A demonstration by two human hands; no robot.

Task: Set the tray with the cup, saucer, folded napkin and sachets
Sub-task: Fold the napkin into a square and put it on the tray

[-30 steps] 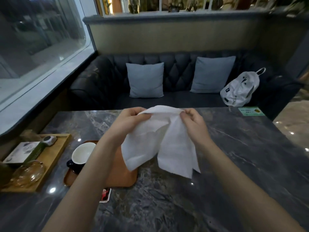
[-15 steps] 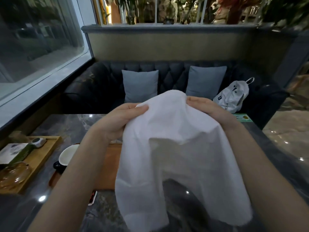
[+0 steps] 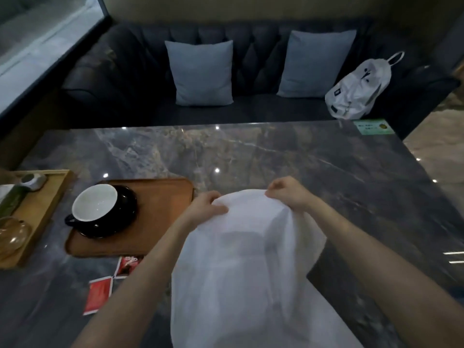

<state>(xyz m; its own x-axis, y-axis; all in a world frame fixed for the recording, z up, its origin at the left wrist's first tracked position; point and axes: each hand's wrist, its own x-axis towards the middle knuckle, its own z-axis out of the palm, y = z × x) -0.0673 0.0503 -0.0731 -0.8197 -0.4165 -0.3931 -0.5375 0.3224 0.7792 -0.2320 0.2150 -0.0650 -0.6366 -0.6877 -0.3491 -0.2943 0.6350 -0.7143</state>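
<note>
Pinching the far edge of the white cloth napkin [image 3: 241, 259], my left hand [image 3: 204, 207] and right hand [image 3: 288, 194] hold it spread above the dark marble table [image 3: 276, 156]. Left of my grip, the white-lined black cup [image 3: 94, 205] sits on its black saucer [image 3: 120, 217] on the brown wooden tray [image 3: 160, 197]; red sachets [image 3: 100, 293] lie nearer me.

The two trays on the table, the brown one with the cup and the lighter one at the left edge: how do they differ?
The brown tray is darker, with rounded corners and a low rim; the light wooden tray is paler, square-cornered, with taller walls. The brown tray carries a cup on a black saucer; the light wooden tray holds other small items. Both rest flat on the marble table.
</note>
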